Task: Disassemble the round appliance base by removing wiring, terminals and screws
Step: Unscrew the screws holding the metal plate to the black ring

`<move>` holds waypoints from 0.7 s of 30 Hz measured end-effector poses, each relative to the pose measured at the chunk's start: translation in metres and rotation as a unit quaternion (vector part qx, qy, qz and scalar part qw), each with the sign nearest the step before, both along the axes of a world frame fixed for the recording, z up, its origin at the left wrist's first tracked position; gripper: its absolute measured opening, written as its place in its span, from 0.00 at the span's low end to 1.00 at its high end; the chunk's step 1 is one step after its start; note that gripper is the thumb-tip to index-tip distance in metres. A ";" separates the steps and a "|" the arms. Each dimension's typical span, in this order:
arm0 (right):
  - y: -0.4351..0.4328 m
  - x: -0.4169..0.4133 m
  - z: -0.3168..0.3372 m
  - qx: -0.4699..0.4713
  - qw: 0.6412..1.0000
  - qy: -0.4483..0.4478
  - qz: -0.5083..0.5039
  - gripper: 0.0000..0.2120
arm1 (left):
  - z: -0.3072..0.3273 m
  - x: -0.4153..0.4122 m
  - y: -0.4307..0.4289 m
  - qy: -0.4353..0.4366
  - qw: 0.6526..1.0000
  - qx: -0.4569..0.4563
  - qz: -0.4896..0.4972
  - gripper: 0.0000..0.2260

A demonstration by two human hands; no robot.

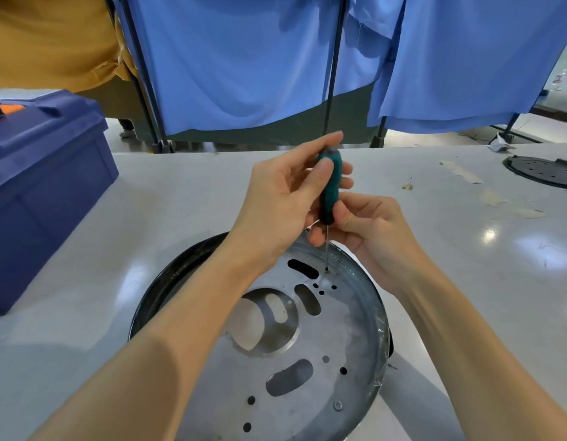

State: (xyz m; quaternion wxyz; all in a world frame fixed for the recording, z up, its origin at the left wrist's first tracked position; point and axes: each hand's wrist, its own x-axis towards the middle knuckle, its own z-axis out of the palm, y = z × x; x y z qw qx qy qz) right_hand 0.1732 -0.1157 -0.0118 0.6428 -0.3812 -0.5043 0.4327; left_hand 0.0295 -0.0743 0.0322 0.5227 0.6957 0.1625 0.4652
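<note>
The round appliance base lies on the white table in front of me, a grey metal plate with slots and holes inside a black rim. A green-and-black screwdriver stands upright over its far edge, with the thin tip resting on a small screw. My left hand wraps the upper handle, thumb on the grip. My right hand pinches the lower end of the handle and the shaft. Another screw sits near the plate's front right edge.
A large blue plastic toolbox stands at the left on the table. A second black round part lies at the far right. Bits of tape and scraps are scattered there. Blue curtains on black frames hang behind the table.
</note>
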 end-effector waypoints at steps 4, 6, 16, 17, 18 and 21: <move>0.000 -0.002 0.000 0.021 0.998 -0.044 -0.037 0.16 | -0.002 0.002 0.002 0.031 0.994 0.069 0.080 0.17; 0.000 -0.001 0.000 0.035 0.994 -0.076 -0.068 0.16 | -0.001 0.003 0.001 0.039 0.994 0.071 0.074 0.14; -0.002 0.000 -0.002 0.015 0.998 -0.056 -0.033 0.09 | 0.000 0.003 -0.003 0.002 0.997 0.043 0.063 0.14; -0.002 0.001 -0.002 0.022 0.996 -0.068 -0.057 0.12 | 0.000 0.003 -0.003 0.001 0.997 0.042 0.071 0.13; -0.002 0.001 -0.002 0.030 0.994 -0.077 -0.078 0.13 | 0.000 0.004 -0.003 -0.003 0.997 0.036 0.068 0.12; -0.002 0.002 -0.001 0.022 0.996 -0.062 -0.061 0.05 | 0.000 0.005 -0.003 -0.012 1.000 0.013 0.024 0.13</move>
